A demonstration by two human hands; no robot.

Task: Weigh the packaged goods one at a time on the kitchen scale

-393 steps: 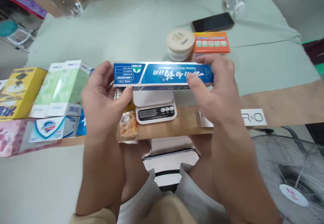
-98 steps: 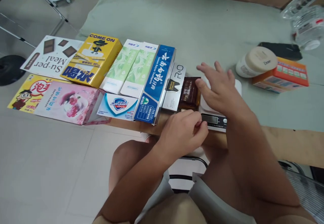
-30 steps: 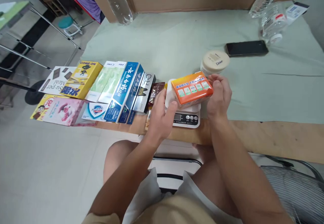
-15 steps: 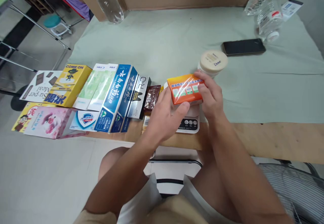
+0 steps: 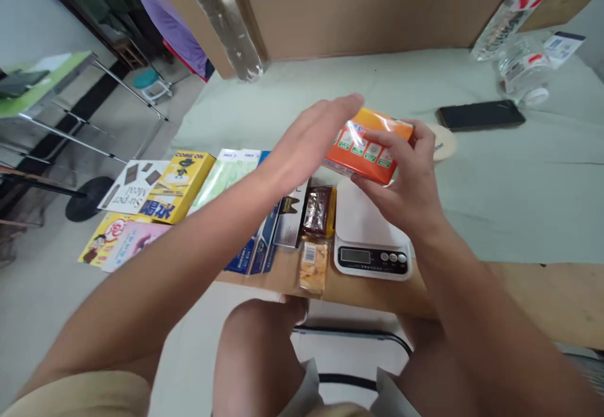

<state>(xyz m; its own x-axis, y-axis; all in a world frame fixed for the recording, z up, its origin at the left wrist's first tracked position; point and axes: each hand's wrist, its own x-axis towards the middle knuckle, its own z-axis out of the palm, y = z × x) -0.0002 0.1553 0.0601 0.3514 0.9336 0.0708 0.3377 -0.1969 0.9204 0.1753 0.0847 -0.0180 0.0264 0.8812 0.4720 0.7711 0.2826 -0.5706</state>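
Observation:
My right hand (image 5: 410, 178) grips an orange and yellow soap pack (image 5: 363, 156), thumb below it and fingers across its printed face. The pack is raised and tilted above a white kitchen scale (image 5: 361, 219). My left hand (image 5: 314, 137) lies along the pack's left side with its fingers stretched out and together; whether it touches the pack I cannot tell. Behind my right hand, a cream jar's lid (image 5: 443, 142) is partly covered. Left of the scale are a brown-wrapped snack (image 5: 317, 211) and a clear-wrapped pastry (image 5: 313, 266).
Boxes stand to the left, among them a yellow box (image 5: 177, 184), a white box (image 5: 134, 184) and blue toothpaste boxes (image 5: 264, 244), partly behind my left arm. A phone (image 5: 481, 115) and a plastic bottle (image 5: 523, 71) lie at the right. Cardboard (image 5: 368, 8) stands behind.
The soap pack has been lifted off the scale, exposing its plate and display. My left hand has moved up and straightened its fingers. The view has shifted left and upward.

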